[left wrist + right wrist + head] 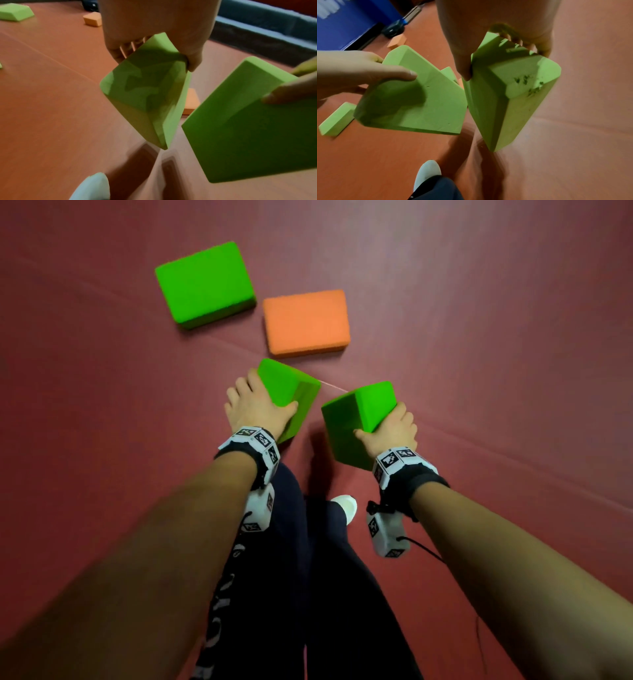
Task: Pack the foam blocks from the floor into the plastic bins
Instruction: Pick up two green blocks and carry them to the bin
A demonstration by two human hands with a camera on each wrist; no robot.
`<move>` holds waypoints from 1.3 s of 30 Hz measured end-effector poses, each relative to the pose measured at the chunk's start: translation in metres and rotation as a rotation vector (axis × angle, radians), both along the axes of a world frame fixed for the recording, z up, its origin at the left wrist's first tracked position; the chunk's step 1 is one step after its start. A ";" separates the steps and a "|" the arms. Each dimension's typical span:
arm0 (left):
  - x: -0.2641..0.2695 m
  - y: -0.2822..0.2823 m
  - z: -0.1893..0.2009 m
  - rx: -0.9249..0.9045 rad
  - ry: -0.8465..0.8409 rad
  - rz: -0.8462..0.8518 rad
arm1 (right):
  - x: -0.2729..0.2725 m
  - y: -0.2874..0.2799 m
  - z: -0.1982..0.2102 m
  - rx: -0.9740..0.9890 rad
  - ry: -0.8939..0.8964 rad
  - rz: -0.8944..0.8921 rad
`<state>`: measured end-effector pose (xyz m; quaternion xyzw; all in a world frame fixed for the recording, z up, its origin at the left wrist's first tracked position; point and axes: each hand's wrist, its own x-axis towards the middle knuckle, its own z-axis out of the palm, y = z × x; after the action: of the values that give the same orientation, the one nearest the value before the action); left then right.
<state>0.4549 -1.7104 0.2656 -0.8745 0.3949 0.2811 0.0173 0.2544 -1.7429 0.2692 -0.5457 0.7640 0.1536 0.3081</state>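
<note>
My left hand point(255, 405) and right hand point(394, 428) each grip a green foam block point(291, 395) point(356, 419), held side by side above the red floor point(479, 337).

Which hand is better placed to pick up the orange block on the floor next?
Neither for now: left hand and right hand each grip a green block. Once emptied, probably left, nearer the orange block.
</note>
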 end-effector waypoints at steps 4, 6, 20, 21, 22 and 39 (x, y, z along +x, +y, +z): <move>0.077 0.029 -0.012 -0.021 -0.017 0.111 | 0.098 -0.006 -0.008 0.024 0.001 0.173; 0.120 0.050 -0.018 -0.016 -0.027 0.182 | 0.155 -0.006 -0.013 0.046 0.014 0.252; 0.422 0.114 0.042 0.077 0.006 0.712 | 0.500 -0.002 0.018 0.073 -0.026 0.621; 0.441 0.116 0.049 0.077 0.000 0.732 | 0.526 -0.004 0.024 0.065 -0.039 0.654; 0.457 0.117 0.055 0.078 0.000 0.749 | 0.550 -0.007 0.030 0.063 -0.051 0.683; 0.759 0.053 0.091 -0.022 -0.055 1.019 | 0.905 -0.095 0.064 0.020 -0.061 0.984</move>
<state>1.2137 -1.6574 0.3564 -0.9633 -0.0793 0.2264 -0.1207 1.1590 -1.8378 0.3328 -0.8431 0.4045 0.2723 0.2266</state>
